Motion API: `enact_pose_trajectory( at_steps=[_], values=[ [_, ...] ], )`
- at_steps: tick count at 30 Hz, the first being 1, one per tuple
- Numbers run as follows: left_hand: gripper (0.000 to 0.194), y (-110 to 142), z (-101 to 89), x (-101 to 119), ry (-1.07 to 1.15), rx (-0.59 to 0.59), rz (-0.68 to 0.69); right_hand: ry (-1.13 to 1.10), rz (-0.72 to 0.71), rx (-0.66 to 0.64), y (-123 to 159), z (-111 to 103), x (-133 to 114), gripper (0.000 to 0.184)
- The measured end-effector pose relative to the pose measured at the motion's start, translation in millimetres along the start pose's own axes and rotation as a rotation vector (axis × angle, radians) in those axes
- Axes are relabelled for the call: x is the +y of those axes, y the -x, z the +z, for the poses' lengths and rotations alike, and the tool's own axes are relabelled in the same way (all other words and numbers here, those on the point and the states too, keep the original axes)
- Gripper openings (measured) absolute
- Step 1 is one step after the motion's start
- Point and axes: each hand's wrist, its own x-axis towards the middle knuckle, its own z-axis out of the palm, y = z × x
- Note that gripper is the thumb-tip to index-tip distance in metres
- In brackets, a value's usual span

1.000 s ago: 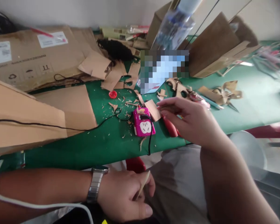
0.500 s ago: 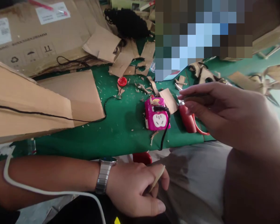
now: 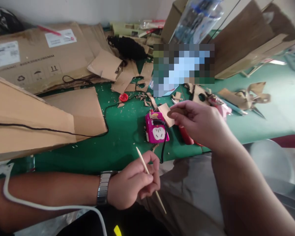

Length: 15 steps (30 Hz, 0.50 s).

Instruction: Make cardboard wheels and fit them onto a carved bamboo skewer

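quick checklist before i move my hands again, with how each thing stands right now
1. Pale stick gripped in the left hand: ok, both ends show.
2. Brown piece gripped in the right hand: ok, pinched between thumb and fingers.
3. Black plug fully seated in the pink socket box: cannot tell.
4. Black cord well away from the left hand: not ok, it hangs close beside the fingers.
5. Green table free of cardboard scraps: not ok, several lie beyond the socket box.
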Motion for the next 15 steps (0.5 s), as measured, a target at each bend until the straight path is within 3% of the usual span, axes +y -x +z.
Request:
enact_pose_trajectory(
  at_steps=[3, 11, 15],
  values=[
    [0.011, -2.0, -0.4, -1.7, 0.022, 0.027, 0.028, 0.021, 0.023, -0.027, -3.5, 1.3, 0.0, 0.017],
    [0.014, -2.6, 2.4, -0.2, 0.012, 0.050, 0.014, 0.033, 0.087, -0.025, -5.2, 0.4, 6.7, 0.025],
    [0.013, -2.8, 0.9, -3.4, -0.007, 0.031, 0.027, 0.079, -0.033, -0.035, -5.4, 2.5, 5.3, 0.028]
  ],
)
